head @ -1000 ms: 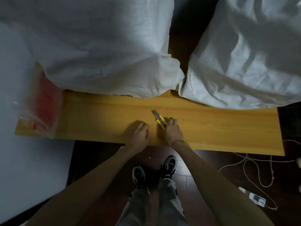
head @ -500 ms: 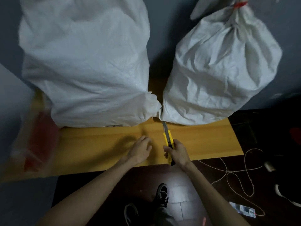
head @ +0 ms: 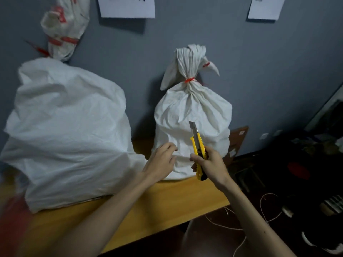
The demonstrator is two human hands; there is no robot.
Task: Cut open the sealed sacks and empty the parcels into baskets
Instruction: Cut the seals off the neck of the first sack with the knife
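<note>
At the far left edge a red shape point(head: 11, 225) is too blurred to make out. Next to it a large white sack point(head: 68, 136) slumps on a yellow wooden board point(head: 167, 204), its bunched neck point(head: 63, 30) wound with red tape and leaning against the grey wall point(head: 259, 71). A white paper sheet point(head: 128, 6) hangs on that wall above the gap between the two sacks. The left hand point(head: 161, 164) reaches in over the board with its fingers loosely bent and nothing in them; it lies in front of the lower left of the smaller white sack point(head: 193, 112), and whether the fingertips touch the fabric cannot be told. This smaller sack stands upright on the board just right of the large one, its neck gathered and closed with a red tie point(head: 189, 80). The right hand point(head: 209, 164), just beside the left but apart from it, is wrapped round the handle of a yellow utility knife point(head: 198, 145). The knife's blade is pushed out and points upward, tilted a little left, in front of the smaller sack's face; whether it touches the cloth is unclear. Behind the sack's right side a brown cardboard piece point(head: 239, 140) leans on the wall, a second paper sheet point(head: 265, 7) hangs higher up, and pale string point(head: 241, 229) trails over the dark floor.
</note>
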